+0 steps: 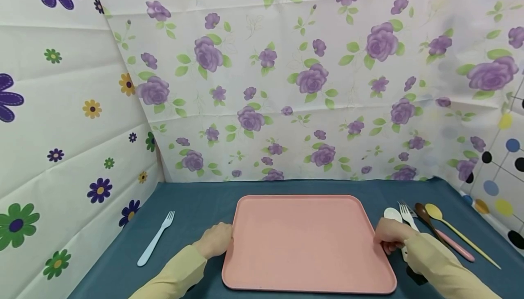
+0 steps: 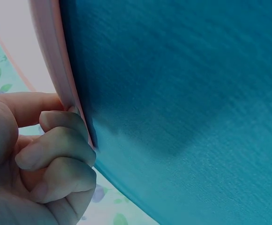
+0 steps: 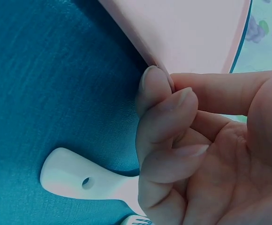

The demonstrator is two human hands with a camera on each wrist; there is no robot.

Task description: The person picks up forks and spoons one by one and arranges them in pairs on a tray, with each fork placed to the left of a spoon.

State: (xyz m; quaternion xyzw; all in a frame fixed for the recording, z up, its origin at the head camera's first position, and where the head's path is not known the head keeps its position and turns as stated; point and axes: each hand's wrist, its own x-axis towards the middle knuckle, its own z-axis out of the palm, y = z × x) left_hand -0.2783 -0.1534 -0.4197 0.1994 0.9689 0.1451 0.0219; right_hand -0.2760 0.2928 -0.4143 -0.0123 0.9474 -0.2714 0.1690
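Observation:
A pink rectangular tray (image 1: 307, 244) lies on the dark blue cloth in the middle of the head view. My left hand (image 1: 217, 239) pinches its left rim between thumb and curled fingers, as the left wrist view shows close up. On the opposite side my right hand (image 1: 394, 234) pinches the right rim the same way. Just beside the right hand, a white utensil handle with a hole (image 3: 86, 180) lies on the cloth in the right wrist view. That hand and sleeve hide parts of the utensils beneath them.
A light blue fork (image 1: 156, 239) lies left of the tray. To the right are a white spoon (image 1: 392, 214), a white fork (image 1: 407, 217), a brown spoon (image 1: 423, 211), a yellow spoon (image 1: 462, 235) and a pink handle (image 1: 456, 245). Flowered cloth (image 1: 278, 85) hangs behind the table.

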